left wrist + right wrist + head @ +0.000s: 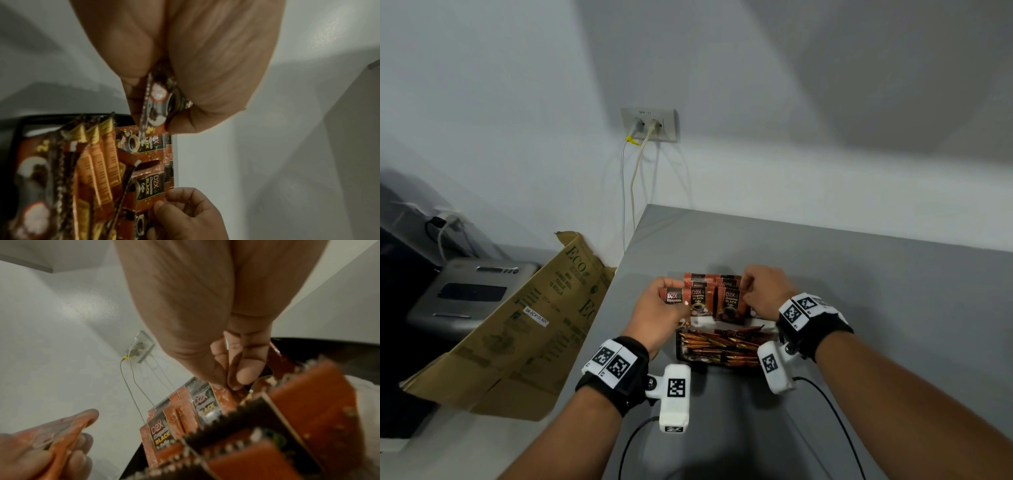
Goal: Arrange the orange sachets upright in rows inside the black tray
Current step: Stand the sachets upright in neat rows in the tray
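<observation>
Several glossy orange foil sachets (729, 301) already stand upright in rows at the far end of the shallow black plastic tray (678, 346), while a loose heap still lies flat at its near end. The left hand (659, 308) pinches one more sachet (674, 295) in its fingers just left of the rows; the right hand (767, 291) curls its fingers onto a standing sachet's top edge. The tray sits near the grey tabletop (876, 291) left edge, with open room to the right.

- looks like an office pantry or back room, plain white walls all round
- grey counter (825, 274) with a labelled wall socket plate (650, 124) at 12 o'clock, two cables plugged in
- flattened tissue-roll carton (524, 329) at 9 o'clock, grey office machine (469, 291) behind it
- tray of coffee sachets (714, 298) on the counter
</observation>
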Tool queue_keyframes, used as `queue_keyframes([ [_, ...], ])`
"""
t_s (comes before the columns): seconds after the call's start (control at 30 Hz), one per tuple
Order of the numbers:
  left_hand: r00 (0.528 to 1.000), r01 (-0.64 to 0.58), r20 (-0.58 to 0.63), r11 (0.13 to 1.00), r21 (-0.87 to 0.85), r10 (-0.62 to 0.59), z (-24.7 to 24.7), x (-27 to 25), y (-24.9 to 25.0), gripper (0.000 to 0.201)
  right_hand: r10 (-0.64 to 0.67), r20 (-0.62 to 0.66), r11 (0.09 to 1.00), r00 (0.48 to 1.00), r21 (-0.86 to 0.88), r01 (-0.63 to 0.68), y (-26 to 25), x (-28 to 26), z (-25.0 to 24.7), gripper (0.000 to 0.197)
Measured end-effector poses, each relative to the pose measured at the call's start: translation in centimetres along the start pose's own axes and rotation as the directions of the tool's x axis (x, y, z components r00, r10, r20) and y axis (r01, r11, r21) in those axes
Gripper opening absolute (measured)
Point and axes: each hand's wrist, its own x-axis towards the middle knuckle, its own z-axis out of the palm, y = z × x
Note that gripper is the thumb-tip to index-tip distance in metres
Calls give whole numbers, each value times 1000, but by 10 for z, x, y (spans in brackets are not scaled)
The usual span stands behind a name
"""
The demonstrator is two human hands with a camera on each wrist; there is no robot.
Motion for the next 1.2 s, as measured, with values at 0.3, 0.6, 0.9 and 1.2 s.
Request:
queue_keyframes([
  [0.3,982,-116,148,993,-30,119,40,-3,28,48,-218,-20,926,976,311,214,-34,-36,-38,18],
  [0.6,997,-69,32,988,139,65,23,0,17,23,-57,-121,998,991,34,62,26,-25,-49,27],
  [0.9,1000,-29,17,981,190,26,9,-5,-5,16,14,-72,997,997,-68,-19,32,-17,-10,19],
  [1.2,1000,-24,7,986,166,23,5,-8,-5,13,-31,-145,993,989,-114,15,33,-15,4,9],
])
